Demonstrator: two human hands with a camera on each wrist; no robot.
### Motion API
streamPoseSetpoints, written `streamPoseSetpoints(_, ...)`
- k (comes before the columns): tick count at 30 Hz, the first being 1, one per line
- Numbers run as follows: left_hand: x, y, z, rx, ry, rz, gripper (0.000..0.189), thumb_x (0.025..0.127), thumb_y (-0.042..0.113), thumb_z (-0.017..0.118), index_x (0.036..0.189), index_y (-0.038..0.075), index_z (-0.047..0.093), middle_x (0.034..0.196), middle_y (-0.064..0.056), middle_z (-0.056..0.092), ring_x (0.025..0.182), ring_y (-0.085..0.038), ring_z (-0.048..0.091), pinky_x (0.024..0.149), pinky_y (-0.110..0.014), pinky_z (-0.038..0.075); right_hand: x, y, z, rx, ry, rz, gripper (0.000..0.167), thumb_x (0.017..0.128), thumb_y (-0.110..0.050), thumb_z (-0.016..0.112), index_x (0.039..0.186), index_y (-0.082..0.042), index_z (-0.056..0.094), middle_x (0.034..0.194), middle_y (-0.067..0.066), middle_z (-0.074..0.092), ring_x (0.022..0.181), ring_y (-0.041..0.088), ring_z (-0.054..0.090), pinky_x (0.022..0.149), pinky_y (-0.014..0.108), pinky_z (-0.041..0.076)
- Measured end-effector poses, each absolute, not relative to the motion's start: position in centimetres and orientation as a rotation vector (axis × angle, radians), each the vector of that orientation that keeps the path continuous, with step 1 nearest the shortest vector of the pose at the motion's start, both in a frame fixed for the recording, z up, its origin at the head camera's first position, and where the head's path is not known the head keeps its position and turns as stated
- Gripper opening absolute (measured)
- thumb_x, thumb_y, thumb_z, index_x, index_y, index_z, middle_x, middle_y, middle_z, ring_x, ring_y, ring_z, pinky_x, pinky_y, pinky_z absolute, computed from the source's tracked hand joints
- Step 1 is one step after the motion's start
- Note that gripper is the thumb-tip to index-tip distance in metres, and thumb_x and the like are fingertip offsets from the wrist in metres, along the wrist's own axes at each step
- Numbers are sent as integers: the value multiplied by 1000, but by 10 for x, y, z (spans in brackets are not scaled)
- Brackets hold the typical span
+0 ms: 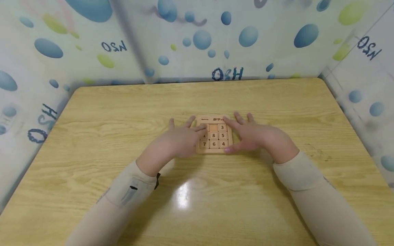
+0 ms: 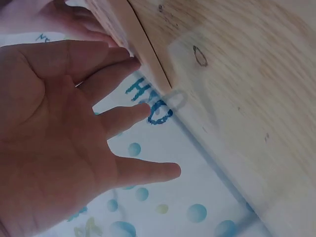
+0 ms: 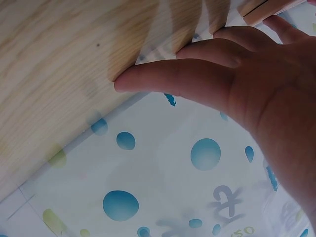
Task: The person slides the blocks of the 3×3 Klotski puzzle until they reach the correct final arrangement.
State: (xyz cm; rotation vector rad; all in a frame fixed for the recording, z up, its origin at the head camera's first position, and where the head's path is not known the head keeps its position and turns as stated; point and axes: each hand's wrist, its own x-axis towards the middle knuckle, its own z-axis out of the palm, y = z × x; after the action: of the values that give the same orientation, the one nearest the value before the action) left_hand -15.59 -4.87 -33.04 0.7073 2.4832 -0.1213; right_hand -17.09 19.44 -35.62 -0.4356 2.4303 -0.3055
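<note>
A wooden number slide puzzle (image 1: 213, 151) lies flat on the table, printed along its top border. The 3 tile (image 1: 222, 127) stands top right, with a bare slot left of it. Below are rows 1, 8, 5 and 7, 6, 4. My left hand (image 1: 184, 140) reaches over the left side, its index fingertip on the top-left tile, whose number is hidden. In the left wrist view its fingers are mostly straight and spread beside the puzzle's edge (image 2: 148, 47). My right hand (image 1: 250, 135) rests at the right side, thumb at the lower corner and index finger at the upper one, other fingers spread.
The wood-grain table (image 1: 123, 112) extends around the puzzle on all sides. Behind it stands a pale wall covering (image 1: 132, 65) with blue and green drops and lettering. Light-coloured sleeves (image 1: 320, 191) cover both forearms. A bright reflection lies on the tabletop in front of the puzzle.
</note>
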Motion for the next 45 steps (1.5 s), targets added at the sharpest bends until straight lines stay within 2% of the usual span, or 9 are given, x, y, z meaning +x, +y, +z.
streamPoseSetpoints(6,-160,-37,-336,758,2464,-110,73,106,16,53,171,29,23,180,14,11,169,-27,-7,123,-84,4,-171,193,-356,-452,2427,-309,114,92,-71,69,173,-34,-3,179,17,-18,160,59,-16,110,94,8)
streamPoseSetpoints(10,-160,-33,-335,759,2442,-84,73,106,17,53,172,28,21,180,13,10,169,-25,-9,124,-83,3,-171,193,-358,-459,2427,-312,114,92,-72,69,173,-33,-2,179,18,-17,158,62,-15,109,94,10)
streamPoseSetpoints(15,-151,-47,-332,742,2490,-110,74,105,15,53,172,29,22,180,12,9,169,-28,-8,124,-83,2,-171,191,-358,-458,2439,-296,115,90,-74,68,173,-34,-2,179,19,-16,158,63,-13,110,93,11)
streamPoseSetpoints(20,-138,-60,-332,752,2514,-151,67,108,17,49,170,29,27,180,13,14,169,-29,-6,124,-83,3,-171,191,-356,-454,2437,-294,116,91,-73,68,173,-33,-2,179,19,-17,158,62,-14,113,91,12)
streamPoseSetpoints(29,-151,-57,-339,720,2538,-205,80,102,16,58,172,31,22,181,14,6,169,-28,-6,123,-84,4,-170,189,-357,-451,2446,-306,116,90,-73,69,173,-32,-1,179,19,-15,159,62,-13,113,91,12)
streamPoseSetpoints(34,-158,-58,-344,709,2527,-183,78,104,19,55,172,30,19,180,15,4,169,-28,-8,123,-83,2,-167,189,-359,-457,2444,-302,117,90,-75,68,173,-33,-2,179,19,-14,159,61,-12,112,92,10)
streamPoseSetpoints(38,-154,-58,-345,718,2552,-200,73,107,20,49,172,31,17,180,15,2,169,-26,-8,123,-83,2,-166,188,-358,-459,2449,-306,116,90,-74,69,173,-32,-2,179,19,-14,159,61,-12,113,91,10)
streamPoseSetpoints(45,-137,-53,-341,819,2586,-212,79,106,17,55,173,29,15,181,13,1,169,-25,-7,123,-83,5,-168,190,-358,-463,2456,-305,115,91,-72,69,173,-31,0,179,20,-14,158,63,-11,113,91,11)
